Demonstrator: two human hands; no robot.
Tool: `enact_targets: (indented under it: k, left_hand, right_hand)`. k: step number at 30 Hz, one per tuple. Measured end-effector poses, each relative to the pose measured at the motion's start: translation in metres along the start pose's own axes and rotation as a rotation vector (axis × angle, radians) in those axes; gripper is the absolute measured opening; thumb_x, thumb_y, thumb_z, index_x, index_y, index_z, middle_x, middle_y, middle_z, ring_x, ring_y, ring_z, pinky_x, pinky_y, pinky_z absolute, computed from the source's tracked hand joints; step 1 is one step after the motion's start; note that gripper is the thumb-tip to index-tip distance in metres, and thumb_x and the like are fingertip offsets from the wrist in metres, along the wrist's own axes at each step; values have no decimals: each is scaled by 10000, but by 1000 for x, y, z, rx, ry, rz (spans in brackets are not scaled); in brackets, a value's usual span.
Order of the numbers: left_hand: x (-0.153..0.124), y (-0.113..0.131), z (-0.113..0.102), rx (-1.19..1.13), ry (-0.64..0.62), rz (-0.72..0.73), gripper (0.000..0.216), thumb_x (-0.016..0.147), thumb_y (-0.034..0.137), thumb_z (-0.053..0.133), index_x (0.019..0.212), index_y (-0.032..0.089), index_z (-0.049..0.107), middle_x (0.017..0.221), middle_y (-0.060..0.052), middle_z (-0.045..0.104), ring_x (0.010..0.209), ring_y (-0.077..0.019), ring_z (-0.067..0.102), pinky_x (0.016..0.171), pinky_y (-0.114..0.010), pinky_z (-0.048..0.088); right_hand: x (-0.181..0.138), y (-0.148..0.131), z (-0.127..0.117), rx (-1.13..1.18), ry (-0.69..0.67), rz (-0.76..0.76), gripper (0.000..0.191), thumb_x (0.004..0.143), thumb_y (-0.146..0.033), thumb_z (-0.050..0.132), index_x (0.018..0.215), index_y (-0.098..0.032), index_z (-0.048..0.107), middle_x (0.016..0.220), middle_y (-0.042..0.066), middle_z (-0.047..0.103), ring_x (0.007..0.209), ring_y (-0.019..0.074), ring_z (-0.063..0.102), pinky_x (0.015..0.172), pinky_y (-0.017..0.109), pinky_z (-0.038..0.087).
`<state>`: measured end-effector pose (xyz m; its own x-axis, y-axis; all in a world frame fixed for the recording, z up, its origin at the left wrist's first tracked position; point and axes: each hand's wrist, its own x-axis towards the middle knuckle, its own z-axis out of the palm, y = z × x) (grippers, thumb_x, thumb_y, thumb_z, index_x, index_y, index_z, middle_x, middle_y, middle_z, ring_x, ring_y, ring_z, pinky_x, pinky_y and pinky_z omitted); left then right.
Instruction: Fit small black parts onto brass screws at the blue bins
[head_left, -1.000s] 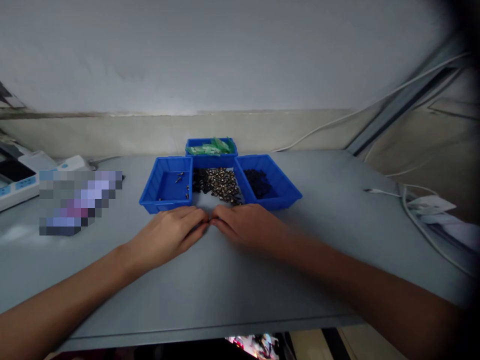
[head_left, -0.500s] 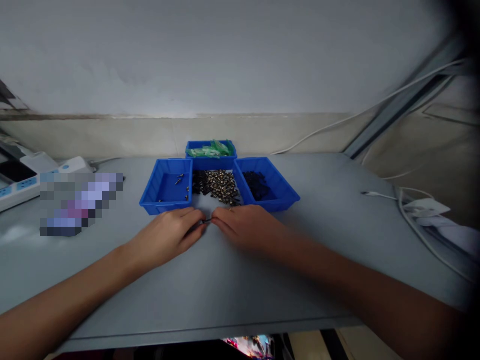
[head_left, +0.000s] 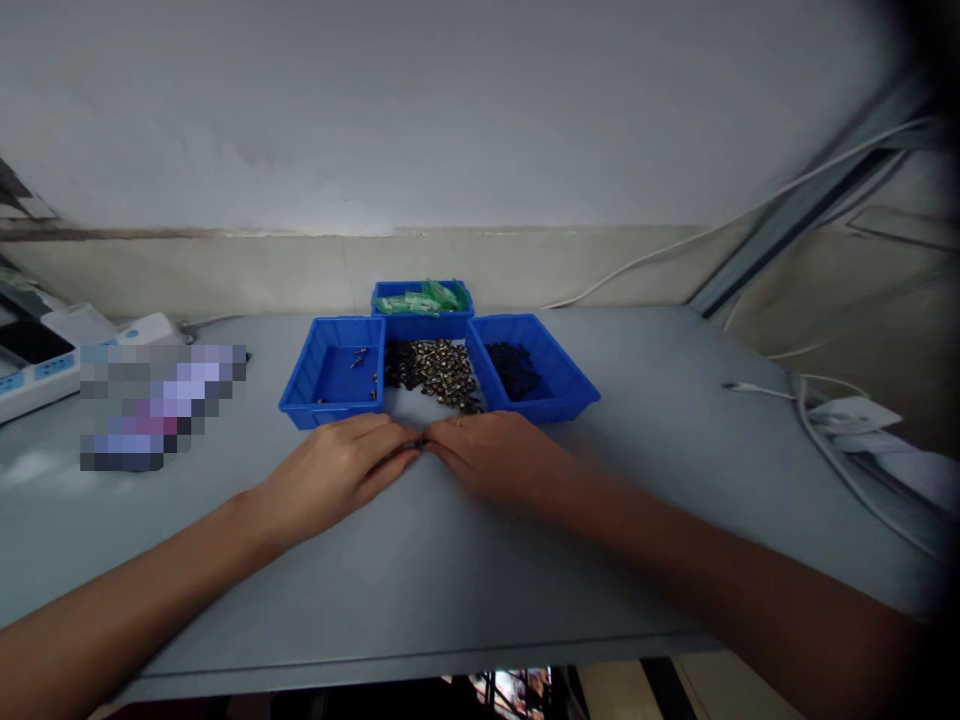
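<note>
While my left hand [head_left: 337,475] and right hand [head_left: 499,455] are meeting fingertip to fingertip at centre frame, both are pinching a small dark part [head_left: 417,443] (too tiny to identify) just below the glinting heap of metal pieces [head_left: 435,368] beside a smooth blue plastic tray [head_left: 330,410].

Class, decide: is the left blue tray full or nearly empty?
Nearly empty: the left blue tray shows mostly bare floor, with a few small parts.

You are at a small assembly workbench: a plain grey tabletop [head_left: 480,580] carries shallow blue plastic trays [head_left: 555,410] and a loose heap of small metal fasteners [head_left: 439,370]. A white power strip [head_left: 37,370] and trailing white cables [head_left: 808,415] lie at its edges.
</note>
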<state>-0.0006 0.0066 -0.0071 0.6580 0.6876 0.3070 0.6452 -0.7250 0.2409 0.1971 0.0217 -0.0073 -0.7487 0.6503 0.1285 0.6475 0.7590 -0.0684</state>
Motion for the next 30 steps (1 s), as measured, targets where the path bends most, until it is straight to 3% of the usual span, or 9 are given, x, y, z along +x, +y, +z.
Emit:
enact_targets:
  k: [7, 15, 20, 25, 30]
  left_hand:
    - [0, 1, -1, -22, -2, 29, 228, 866, 270, 426, 1040, 169, 532, 817, -30, 597, 751, -136, 559, 647, -242, 450]
    - [1, 4, -5, 6, -6, -57, 192, 852, 284, 423, 919, 165, 559, 627, 11, 574, 564, -109, 543, 519, -211, 404]
    - [1, 3, -2, 98, -94, -133, 176, 841, 279, 416, 874, 169, 550, 594, 12, 566, 530, -121, 546, 492, -220, 367]
    - [1, 5, 5, 77, -198, -98, 200, 845, 273, 399, 719, 163, 507, 623, 3, 563, 576, -127, 553, 525, -224, 359]
    - [2, 6, 4, 69, -201, -139, 179, 845, 282, 398, 772, 176, 522, 646, 1, 570, 590, -136, 553, 536, -238, 358]
  right_hand:
    - [-1, 1, 1, 25, -6, -6, 155, 847, -136, 379, 925, -160, 511, 828, 42, 623, 688, 152, 576, 556, 250, 368]
    - [1, -2, -3, -25, -6, -3, 188, 879, -209, 335, 855, -169, 517, 740, 32, 617, 626, 159, 563, 508, 263, 318]
    - [0, -5, -7, 6, 53, 16, 216, 883, -266, 333, 791, -172, 505, 710, 18, 612, 615, 142, 553, 526, 260, 291]
    - [0, -7, -5, 52, 88, -46, 226, 873, -275, 338, 749, -171, 496, 689, 16, 604, 625, 127, 539, 543, 249, 286]
    - [1, -4, -5, 26, 109, -22, 189, 861, -253, 353, 780, -169, 501, 682, 11, 594, 608, 122, 532, 522, 244, 273]
